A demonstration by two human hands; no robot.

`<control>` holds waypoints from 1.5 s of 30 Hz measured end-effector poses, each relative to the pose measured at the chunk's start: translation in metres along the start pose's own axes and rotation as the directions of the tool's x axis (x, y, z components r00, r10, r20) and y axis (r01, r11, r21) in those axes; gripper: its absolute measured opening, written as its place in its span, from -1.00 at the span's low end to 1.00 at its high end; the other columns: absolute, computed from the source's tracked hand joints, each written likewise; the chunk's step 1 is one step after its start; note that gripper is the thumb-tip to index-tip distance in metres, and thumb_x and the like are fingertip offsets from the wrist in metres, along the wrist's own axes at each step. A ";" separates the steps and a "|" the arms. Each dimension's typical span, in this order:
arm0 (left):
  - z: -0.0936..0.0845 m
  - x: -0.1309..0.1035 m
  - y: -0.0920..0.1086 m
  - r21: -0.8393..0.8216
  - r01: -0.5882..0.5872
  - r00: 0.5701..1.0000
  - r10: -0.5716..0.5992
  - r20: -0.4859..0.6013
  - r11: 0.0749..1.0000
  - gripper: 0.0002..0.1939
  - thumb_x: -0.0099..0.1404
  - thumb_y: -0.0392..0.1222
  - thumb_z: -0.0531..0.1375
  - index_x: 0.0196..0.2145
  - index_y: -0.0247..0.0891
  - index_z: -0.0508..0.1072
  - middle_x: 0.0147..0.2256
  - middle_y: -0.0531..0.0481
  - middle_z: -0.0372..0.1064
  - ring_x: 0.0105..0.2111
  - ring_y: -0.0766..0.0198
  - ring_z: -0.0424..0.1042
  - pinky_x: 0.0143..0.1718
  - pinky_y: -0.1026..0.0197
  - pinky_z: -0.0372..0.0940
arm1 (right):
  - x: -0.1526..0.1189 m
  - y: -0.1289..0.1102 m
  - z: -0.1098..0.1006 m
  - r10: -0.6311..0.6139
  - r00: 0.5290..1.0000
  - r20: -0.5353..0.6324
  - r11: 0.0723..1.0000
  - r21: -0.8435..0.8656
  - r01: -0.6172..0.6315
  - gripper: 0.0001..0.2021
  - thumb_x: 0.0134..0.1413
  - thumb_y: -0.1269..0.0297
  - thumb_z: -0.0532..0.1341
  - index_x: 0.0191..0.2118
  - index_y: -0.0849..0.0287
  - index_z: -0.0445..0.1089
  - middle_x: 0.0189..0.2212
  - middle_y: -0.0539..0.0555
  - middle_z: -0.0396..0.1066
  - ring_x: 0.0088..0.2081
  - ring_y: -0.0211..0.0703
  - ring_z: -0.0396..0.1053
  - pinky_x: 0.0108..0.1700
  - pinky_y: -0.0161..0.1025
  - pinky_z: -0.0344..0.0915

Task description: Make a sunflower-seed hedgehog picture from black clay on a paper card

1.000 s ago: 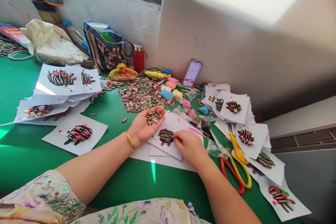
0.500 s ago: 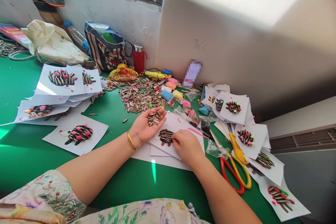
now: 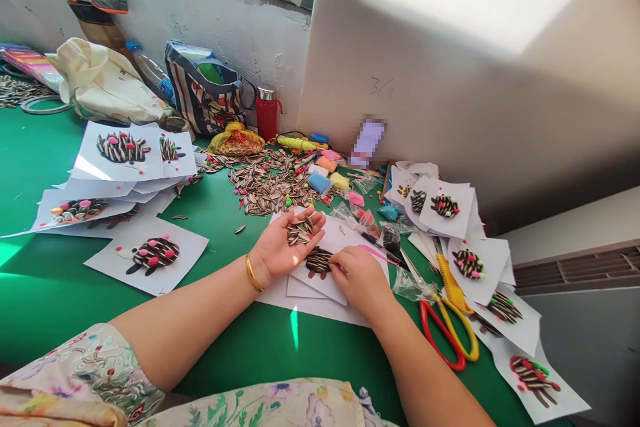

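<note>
Palm up, my left hand [image 3: 283,247] holds a small heap of striped sunflower seeds [image 3: 300,231] in its cupped palm. My right hand [image 3: 361,278] has its thumb and fingertips pinched at the right edge of a dark hedgehog-like figure [image 3: 318,261] covered with seeds; what the fingertips hold is too small to make out. The figure lies on white paper [image 3: 330,233], on top of other sheets, and my left fingers partly overhang it. Beyond my left hand a large pile of loose seeds [image 3: 270,187] is spread on the green table [image 3: 240,347].
Finished-looking seed pictures lie on the left [image 3: 107,177] and right [image 3: 453,213]. Scissors with red and yellow handles [image 3: 450,333] are beside my right forearm. Clay packets [image 3: 319,183], a red bottle [image 3: 267,113] and a striped bag [image 3: 200,93] stand or lie at the back.
My left hand has moved slightly right with its seeds, nearer the seed-covered figure. My right hand stays pinched at the figure's right edge.
</note>
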State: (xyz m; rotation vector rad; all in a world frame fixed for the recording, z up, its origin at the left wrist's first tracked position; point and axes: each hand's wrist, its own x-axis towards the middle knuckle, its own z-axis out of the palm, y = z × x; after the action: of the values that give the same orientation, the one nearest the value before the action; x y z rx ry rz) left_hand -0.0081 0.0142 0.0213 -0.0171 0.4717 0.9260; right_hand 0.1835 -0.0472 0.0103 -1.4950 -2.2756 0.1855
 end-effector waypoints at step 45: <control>-0.005 0.010 0.007 0.050 -0.071 0.994 0.074 -0.079 0.996 -0.73 0.44 -0.19 -0.01 -0.15 -0.33 0.45 -0.13 -0.20 0.49 -0.06 0.10 0.50 -0.06 0.04 0.44 | -0.008 0.002 -0.018 0.117 0.975 0.190 0.987 0.084 -0.135 -0.86 0.12 0.44 0.21 -0.32 0.07 0.50 -0.36 0.00 0.47 -0.29 -0.18 0.40 -0.28 -0.28 0.22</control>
State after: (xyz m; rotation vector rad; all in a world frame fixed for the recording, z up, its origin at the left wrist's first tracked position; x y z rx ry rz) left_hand -0.0106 0.0252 0.0145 0.0053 0.5723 0.9878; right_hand 0.1953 -0.0553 0.0243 -1.6322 -2.2763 0.4832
